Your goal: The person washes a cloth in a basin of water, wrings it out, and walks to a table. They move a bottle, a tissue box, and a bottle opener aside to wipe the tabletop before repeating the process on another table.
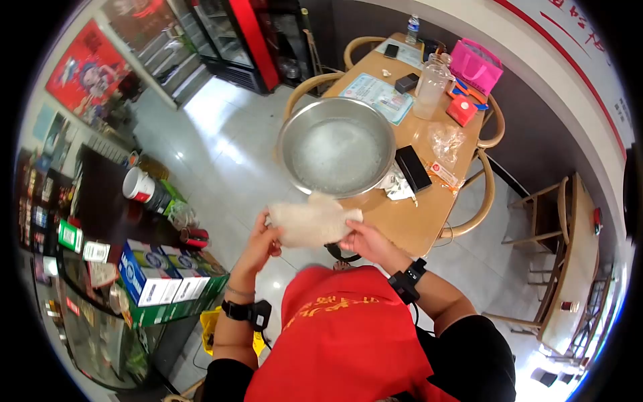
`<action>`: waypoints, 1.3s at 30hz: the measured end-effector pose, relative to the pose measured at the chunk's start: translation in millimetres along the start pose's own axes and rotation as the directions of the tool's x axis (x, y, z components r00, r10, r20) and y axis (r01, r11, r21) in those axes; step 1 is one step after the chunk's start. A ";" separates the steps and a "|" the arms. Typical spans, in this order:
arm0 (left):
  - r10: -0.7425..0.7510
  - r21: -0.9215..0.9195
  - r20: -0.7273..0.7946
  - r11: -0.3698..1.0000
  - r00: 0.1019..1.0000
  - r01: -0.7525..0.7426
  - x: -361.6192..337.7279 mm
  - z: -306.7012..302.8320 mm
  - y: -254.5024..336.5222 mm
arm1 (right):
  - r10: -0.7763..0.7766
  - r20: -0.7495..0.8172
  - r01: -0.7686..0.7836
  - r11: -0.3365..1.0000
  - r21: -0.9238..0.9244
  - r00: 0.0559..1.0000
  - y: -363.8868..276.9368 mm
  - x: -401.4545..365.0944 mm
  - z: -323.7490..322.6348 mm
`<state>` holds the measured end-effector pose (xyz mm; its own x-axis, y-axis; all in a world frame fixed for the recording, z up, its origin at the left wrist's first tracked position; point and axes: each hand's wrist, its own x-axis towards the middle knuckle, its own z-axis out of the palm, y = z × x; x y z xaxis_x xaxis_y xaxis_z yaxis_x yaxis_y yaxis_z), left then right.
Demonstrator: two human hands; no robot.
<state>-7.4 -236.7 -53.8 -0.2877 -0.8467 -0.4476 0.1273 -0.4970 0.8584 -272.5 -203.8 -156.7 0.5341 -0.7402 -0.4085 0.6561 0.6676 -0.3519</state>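
A pale beige cloth (pixel 311 223) is stretched between my two hands, in front of my red apron. My left hand (pixel 262 234) pinches its left edge, and my right hand (pixel 365 240) grips the right edge. Just beyond the cloth, a wide metal basin (pixel 293 175) sits at the near left corner of the wooden table. Cloudy, greyish water (pixel 338 151) with some foam appears to lie in it. The cloth is held on the near side of the basin, apart from the water.
On the wooden table (pixel 395 224) are a black box (pixel 412 169), a clear jar (pixel 431 90), a pink bag (pixel 477 65), a red box (pixel 462 110) and a water bottle (pixel 412 29). Wooden chairs (pixel 487 201) stand around it. To my left, a dark counter holds boxed cartons (pixel 151 275) and a white bucket (pixel 138 184).
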 end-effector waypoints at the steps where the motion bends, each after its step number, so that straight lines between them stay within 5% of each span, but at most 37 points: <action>1: -0.015 0.059 -0.034 0.998 0.999 0.017 35.2 -5.0 18.4 | -0.103 -0.046 0.099 0.991 -0.090 0.994 -36.4 22.8 6.1; 7: -0.051 0.209 0.105 0.978 0.993 0.028 191.6 8.0 84.4 | -0.520 -0.251 0.503 0.854 -0.132 0.816 -131.3 79.2 42.8; 9: -0.004 0.345 0.215 0.936 0.977 -0.072 245.3 6.0 97.9 | -0.652 -0.327 0.468 0.736 -0.489 0.684 -148.5 90.5 33.0; 11: -0.066 0.538 0.268 0.838 0.961 -0.092 300.2 5.3 111.3 | -0.705 -0.350 0.492 0.692 -0.527 0.617 -154.5 99.2 24.7; 13: -0.145 0.706 0.309 0.697 0.940 -0.125 364.3 -2.2 113.5 | -0.671 -0.325 0.292 0.636 -0.714 0.667 -142.4 119.2 -7.1; 14: -0.113 0.880 0.385 0.343 0.916 -0.328 394.6 -13.8 100.8 | -0.608 -0.395 -0.032 0.519 -0.854 0.688 -130.7 131.2 -37.4; 15: -0.105 0.870 0.481 -0.066 0.870 -0.489 410.2 -13.6 98.2 | -0.605 -0.430 -0.047 0.544 -0.838 0.671 -125.2 130.6 -31.8; 17: -0.184 0.886 0.410 -0.151 0.893 -0.438 431.5 5.5 103.7 | -0.719 -0.300 -0.227 0.201 -0.953 0.626 -132.1 136.2 -17.3; 19: -0.435 0.511 0.673 -0.312 0.598 -0.801 438.9 28.5 95.5 | -0.689 -0.430 -0.391 0.227 -0.892 0.583 -144.5 151.0 -12.0; 22: -0.513 0.371 0.649 -0.432 0.562 -0.822 457.4 53.3 89.2 | -0.764 -0.462 -0.628 0.096 -0.772 0.451 -183.3 197.9 -6.3; 23: -0.532 0.345 0.657 -0.417 0.534 -0.841 465.1 55.8 80.4 | -0.762 -0.487 -0.642 0.125 -0.757 0.427 -180.2 220.6 -13.2; 25: -0.608 0.425 0.524 -0.420 0.597 -0.802 476.2 68.0 59.8 | -0.767 -0.443 -0.763 -0.093 -0.639 0.465 -172.1 241.5 -20.6; 32: -0.583 0.284 0.609 -0.473 0.538 -0.834 496.7 58.9 33.1 | -0.727 -0.534 -0.741 0.050 -0.669 0.433 -164.5 252.6 -59.3; 34: -0.434 0.634 0.601 -0.251 0.671 -0.731 514.0 49.8 7.8 | -0.701 -0.660 -0.463 0.507 -0.727 0.269 -148.0 271.4 -111.2; 35: -0.434 0.626 0.609 -0.251 0.664 -0.738 512.8 52.2 5.3 | -0.705 -0.661 -0.462 0.510 -0.725 0.259 -155.5 264.1 -104.4; 36: -0.416 0.809 0.559 0.084 0.717 -0.582 510.1 48.1 1.7 | -0.479 -0.836 -0.041 0.861 -0.507 0.270 -166.4 258.5 -88.4; 37: -0.419 0.846 0.509 0.407 0.752 -0.345 506.7 51.2 2.7 | -0.239 -0.892 0.374 0.923 -0.087 0.383 -174.5 252.5 -75.2; 38: -0.571 0.758 0.456 0.651 0.683 0.038 484.2 72.4 27.4 | -0.191 -0.912 0.558 0.829 0.047 0.362 -172.0 250.0 -75.4; 39: -0.579 0.768 0.440 0.639 0.686 0.046 478.1 66.5 36.7 | -0.179 -0.910 0.556 0.828 0.066 0.375 -166.8 255.9 -69.1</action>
<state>-203.4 -647.1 -219.6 -0.6890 -0.2092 -0.6939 -0.6612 -0.2108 0.7200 -282.1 -499.0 -260.8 -0.4026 -0.3240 -0.8561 0.8758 0.1359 -0.4632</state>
